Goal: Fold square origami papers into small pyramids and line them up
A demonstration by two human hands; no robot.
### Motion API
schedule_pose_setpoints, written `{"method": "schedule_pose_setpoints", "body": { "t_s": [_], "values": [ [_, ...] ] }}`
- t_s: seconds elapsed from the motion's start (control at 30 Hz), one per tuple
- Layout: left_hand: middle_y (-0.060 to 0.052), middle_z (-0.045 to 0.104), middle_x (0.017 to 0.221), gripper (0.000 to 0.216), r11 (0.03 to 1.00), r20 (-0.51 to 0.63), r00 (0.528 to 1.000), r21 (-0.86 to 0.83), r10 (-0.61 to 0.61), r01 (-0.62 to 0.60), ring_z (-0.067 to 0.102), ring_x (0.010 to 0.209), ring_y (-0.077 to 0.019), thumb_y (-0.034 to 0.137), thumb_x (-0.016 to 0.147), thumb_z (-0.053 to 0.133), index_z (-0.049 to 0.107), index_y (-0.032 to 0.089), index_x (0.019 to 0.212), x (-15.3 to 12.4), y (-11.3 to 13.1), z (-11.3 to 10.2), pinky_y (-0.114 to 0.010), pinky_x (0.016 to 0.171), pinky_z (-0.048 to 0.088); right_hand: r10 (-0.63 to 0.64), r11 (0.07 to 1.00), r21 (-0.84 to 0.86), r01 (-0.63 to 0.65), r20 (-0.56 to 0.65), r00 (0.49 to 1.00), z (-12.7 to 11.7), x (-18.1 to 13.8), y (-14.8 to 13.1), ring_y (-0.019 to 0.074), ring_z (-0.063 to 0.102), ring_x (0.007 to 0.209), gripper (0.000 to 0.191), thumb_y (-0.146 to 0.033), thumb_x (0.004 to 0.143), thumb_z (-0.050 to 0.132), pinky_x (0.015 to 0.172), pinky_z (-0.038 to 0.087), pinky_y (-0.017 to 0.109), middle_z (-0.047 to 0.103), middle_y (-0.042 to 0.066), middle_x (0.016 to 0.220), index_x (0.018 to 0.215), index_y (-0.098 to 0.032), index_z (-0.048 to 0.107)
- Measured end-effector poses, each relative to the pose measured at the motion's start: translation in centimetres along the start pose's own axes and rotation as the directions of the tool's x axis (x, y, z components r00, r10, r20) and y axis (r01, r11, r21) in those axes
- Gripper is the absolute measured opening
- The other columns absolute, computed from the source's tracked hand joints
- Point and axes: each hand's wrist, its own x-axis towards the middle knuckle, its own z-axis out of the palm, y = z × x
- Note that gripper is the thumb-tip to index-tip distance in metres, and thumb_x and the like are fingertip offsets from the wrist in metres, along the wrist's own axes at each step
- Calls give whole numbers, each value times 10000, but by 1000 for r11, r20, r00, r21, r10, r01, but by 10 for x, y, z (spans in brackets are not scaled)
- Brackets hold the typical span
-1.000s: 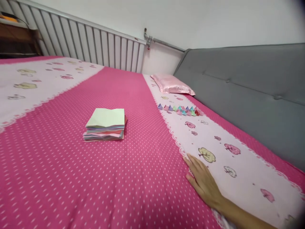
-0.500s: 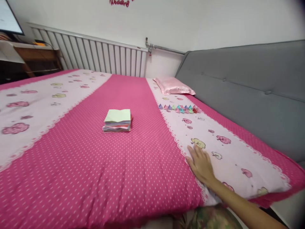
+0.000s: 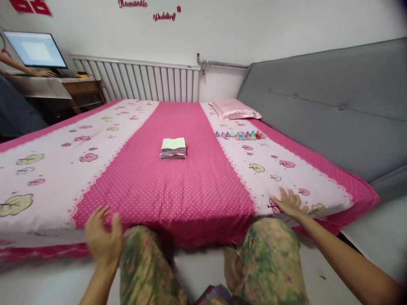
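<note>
My left hand (image 3: 104, 238), a little blurred, is at the near edge of the bed with its fingers apart and nothing in it. My right hand (image 3: 290, 203) rests with spread fingers on the white tree-print strip of the bedspread (image 3: 197, 190), near the bed's front edge. Beyond both hands, a stack of coloured paper (image 3: 173, 146), pale green on top, lies on the pink dotted middle strip. Farther back on the right, small folded paper pieces (image 3: 240, 135) in several colours stand in rows on the white strip.
A pink pillow (image 3: 233, 109) lies by the grey padded headboard (image 3: 324, 89). A radiator (image 3: 143, 80) lines the back wall. At the far left, another person's hand (image 3: 44, 73) is at a desk (image 3: 81, 87) with a monitor (image 3: 36, 50). My knees (image 3: 273, 250) are against the bed's front.
My left hand has come into view at the lower left. The view has drawn back and shows my knees and the other person's arm. My right hand is nearer the bed's front edge.
</note>
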Motion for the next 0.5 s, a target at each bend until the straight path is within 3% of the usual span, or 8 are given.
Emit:
{"method": "schedule_pose_setpoints", "body": {
  "t_s": [0.17, 0.33, 0.5],
  "values": [
    [-177, 427, 1307, 516, 979, 229, 958, 73, 171, -192, 369, 1232, -275, 456, 826, 379, 500, 88, 1167, 25, 41, 61, -397, 1017, 311, 6, 1000, -10, -6, 13, 1000, -1, -1, -3, 372, 0, 1340, 845, -746, 705, 217, 975, 35, 655, 24, 101, 1496, 1402, -273, 156],
    [-218, 453, 1289, 568, 935, 459, 878, 236, 133, -265, 371, 1236, -296, 447, 835, 348, 495, 39, 1201, 17, 36, 99, -422, 1019, 282, 20, 1000, -6, -20, 34, 999, 2, 5, -2, 378, -13, 1339, 853, -744, 696, 236, 969, 39, 665, -1, 94, 1498, 1405, -280, 136],
    [-206, 445, 1305, 592, 886, 397, 899, 330, 183, -326, 338, 1254, -312, 457, 834, 350, 459, 52, 1253, 0, 26, 109, -443, 1038, 227, 34, 999, -8, -33, 37, 999, 8, 12, -2, 370, -7, 1342, 865, -749, 680, 266, 984, 43, 650, -1, 83, 1500, 1402, -287, 146]
  ]
}}
